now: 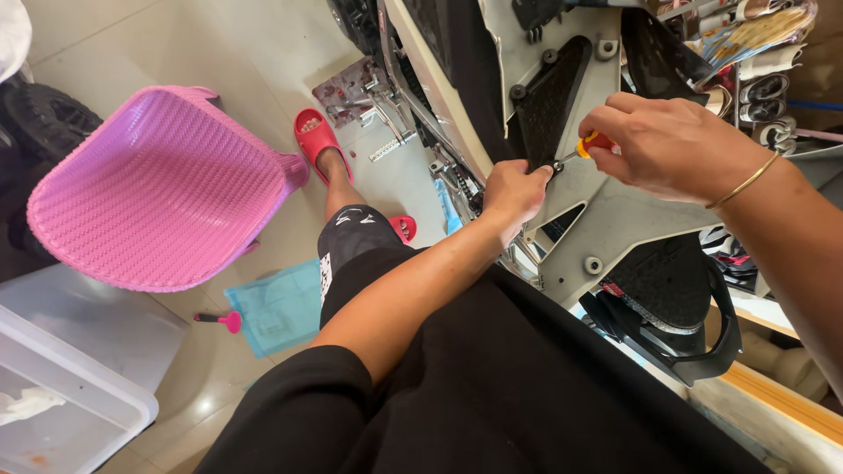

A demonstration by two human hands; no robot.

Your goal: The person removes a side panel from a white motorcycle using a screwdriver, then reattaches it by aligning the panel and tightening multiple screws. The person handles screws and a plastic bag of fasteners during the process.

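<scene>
Your right hand [672,145] grips an orange-handled screwdriver [587,147], fingers closed around it, tip beside your left hand's [516,189] pinching fingertips on the grey scooter panel [615,215]; keep it square.

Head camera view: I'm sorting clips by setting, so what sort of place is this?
Probably a small scooter repair spot: a grey scooter body panel is being worked on with a screwdriver, with a footrest assembly on the tiled floor.
</scene>
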